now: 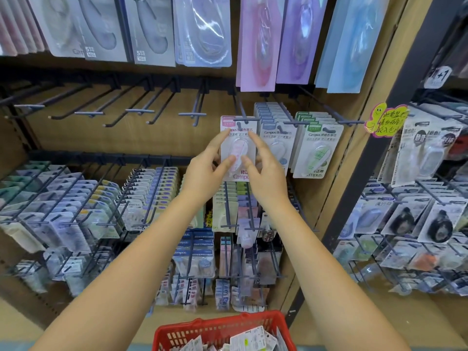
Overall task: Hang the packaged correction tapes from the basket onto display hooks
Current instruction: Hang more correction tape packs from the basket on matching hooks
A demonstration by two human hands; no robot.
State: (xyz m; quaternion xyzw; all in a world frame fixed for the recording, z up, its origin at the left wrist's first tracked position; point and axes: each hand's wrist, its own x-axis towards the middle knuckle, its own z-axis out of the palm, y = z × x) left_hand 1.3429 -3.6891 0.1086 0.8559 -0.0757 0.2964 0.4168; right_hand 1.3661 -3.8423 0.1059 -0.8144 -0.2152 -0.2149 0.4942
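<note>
A pink packaged correction tape (pixel 237 138) hangs at the tip of a display hook (pixel 243 117) in the middle row. My left hand (pixel 208 171) holds its left edge, fingers on the card and thumb on the blister front. My right hand (pixel 263 171) holds the right edge the same way. On the hooks to the right hang blue correction tapes (pixel 274 133) and green correction tapes (pixel 316 148). The red basket (pixel 222 328) stands at the bottom centre with several packaged tapes (pixel 253 340) in it.
Several bare hooks (pixel 141 110) jut out left of the pink pack. Full hooks of stationery (pixel 83 206) fill the lower rows. Larger packs (pixel 202 31) hang above. A second rack (pixel 417 224) stands to the right past a dark post, with a yellow sign (pixel 385 120).
</note>
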